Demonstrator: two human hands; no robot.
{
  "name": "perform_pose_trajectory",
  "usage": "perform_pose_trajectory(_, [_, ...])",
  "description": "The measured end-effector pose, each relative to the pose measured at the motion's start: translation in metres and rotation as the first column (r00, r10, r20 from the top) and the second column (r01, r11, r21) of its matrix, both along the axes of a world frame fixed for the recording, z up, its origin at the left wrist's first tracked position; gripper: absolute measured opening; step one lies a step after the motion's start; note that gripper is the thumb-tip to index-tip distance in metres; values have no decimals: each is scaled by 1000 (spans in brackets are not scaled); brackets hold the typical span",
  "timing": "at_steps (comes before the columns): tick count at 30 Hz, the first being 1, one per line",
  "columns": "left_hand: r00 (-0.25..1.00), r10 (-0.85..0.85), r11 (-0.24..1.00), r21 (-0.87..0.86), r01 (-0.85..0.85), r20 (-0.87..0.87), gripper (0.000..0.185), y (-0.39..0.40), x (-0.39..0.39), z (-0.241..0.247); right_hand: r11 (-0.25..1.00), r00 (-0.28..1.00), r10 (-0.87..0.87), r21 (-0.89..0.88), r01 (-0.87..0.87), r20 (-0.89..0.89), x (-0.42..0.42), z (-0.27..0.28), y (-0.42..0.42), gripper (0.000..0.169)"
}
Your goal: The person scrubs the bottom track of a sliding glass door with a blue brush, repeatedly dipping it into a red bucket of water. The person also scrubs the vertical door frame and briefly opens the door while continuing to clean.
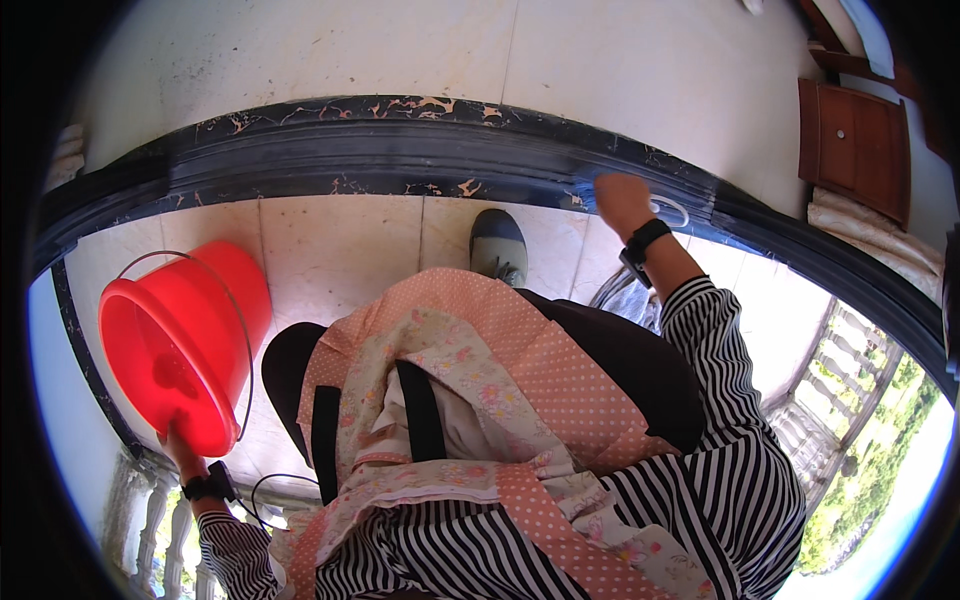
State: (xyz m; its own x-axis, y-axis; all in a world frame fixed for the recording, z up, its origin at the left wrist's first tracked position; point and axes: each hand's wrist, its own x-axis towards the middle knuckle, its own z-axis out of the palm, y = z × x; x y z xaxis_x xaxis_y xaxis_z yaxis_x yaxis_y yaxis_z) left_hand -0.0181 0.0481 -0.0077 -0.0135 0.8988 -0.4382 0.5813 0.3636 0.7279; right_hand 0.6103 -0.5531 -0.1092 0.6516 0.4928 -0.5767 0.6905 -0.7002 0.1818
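Note:
My left hand (177, 448) grips the near rim of a red plastic bucket (244, 289), which is tilted with its mouth towards me. Its fingers are partly hidden inside the rim. A thin wire handle (244, 322) arches over the bucket. My right hand (624, 202) is closed around a brush with blue bristles (585, 193) and a white looped handle (684, 210). The bristles rest at the dark sliding-door track (375, 154), near its right part. My fist hides most of the brush.
Past the track lies a pale tiled floor (360, 52). A grey cloth (630, 300) lies below my right wrist. My shoe (498, 244) stands close to the track. A brown wooden cabinet (855, 146) is at the far right. Balustrades (844, 334) edge the balcony behind me.

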Motion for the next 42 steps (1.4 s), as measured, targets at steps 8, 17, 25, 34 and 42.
perform_pose_trajectory(8, [996, -3, 1000, 26, 5, -86, 47, -7, 9, -2, 950, 997, 44, 312, -23, -59, -37, -9, 96, 16])
perform_pose_trajectory(17, [1000, -29, 999, -20, 29, -7, 50, -19, 28, -1, 849, 849, -528, 16, 528, 31, 42, 6, -148, 29])
perform_pose_trajectory(25, [997, -47, 999, 6, 48, -61, 52, -4, 7, 10, 888, 870, -401, -110, 446, 288, 43, -17, -115, 16])
perform_pose_trajectory(34, [986, -84, 996, -52, 78, -146, 55, -1, 3, 9, 938, 919, -297, 261, 229, 260, 14, 7, -71, 22])
perform_pose_trajectory(42, [888, -425, 875, -330, 353, -176, 56, 40, -18, 14, 741, 707, -497, -178, 648, 503, 60, -11, -236, 21])
